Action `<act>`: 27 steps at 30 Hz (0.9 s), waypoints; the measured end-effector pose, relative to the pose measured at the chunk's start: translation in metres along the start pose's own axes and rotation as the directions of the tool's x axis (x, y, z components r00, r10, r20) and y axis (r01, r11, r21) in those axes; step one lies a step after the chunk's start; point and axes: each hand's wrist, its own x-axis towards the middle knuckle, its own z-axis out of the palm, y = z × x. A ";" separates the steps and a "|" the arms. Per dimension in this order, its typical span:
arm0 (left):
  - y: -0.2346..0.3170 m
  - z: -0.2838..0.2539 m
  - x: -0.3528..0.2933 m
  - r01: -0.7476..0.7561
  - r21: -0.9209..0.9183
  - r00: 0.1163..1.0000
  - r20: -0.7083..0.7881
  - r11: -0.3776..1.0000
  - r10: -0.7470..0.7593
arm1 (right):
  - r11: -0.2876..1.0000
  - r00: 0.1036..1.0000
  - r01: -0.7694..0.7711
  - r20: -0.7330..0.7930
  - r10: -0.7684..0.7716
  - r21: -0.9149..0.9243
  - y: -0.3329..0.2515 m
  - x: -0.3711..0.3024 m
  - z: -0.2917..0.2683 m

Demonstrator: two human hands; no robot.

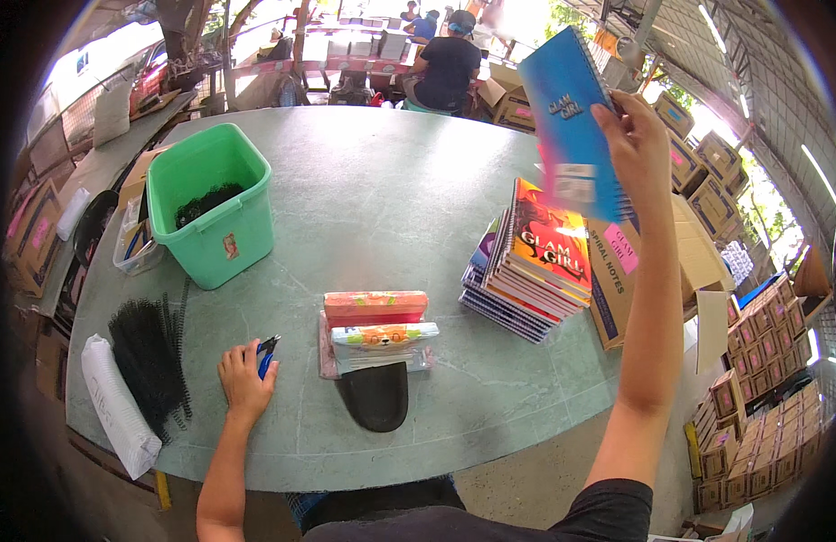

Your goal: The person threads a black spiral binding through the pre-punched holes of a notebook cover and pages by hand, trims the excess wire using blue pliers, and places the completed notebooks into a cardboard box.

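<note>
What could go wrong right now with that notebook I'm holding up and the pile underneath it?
The right hand holds the blue notebook high by one edge only, so it may slip onto the notebook stack. That stack is fanned unevenly near the table edge and could slide. The left hand rests on the blue-handled pliers unwatched, so a finger might get pinched.

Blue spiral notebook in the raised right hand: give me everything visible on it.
The blue spiral-bound notebook has a glossy blue cover shading to pink at its lower part, with a pale label near the bottom edge. A wire spiral runs along its upper right edge. It is closed, tilted and held in the air above the stack of spiral notebooks and the open cardboard box. The right hand has it in a grip at the right edge, fingers on the cover. It looks slightly motion-blurred. Nothing else touches it.
</note>
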 end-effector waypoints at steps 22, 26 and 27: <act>0.000 0.003 -0.006 -0.043 0.009 0.997 -0.060 0.999 0.043 | 0.584 0.756 -0.648 0.320 0.571 0.488 0.127 -0.186 0.034; 0.001 0.006 -0.007 -0.014 -0.026 0.999 -0.044 1.000 0.013 | 0.456 0.756 -0.617 0.322 0.570 0.642 0.148 -0.197 0.041; 0.002 0.005 -0.008 0.003 -0.031 0.999 -0.037 1.000 -0.004 | 0.338 0.736 -0.587 0.310 0.602 0.736 0.151 -0.200 0.046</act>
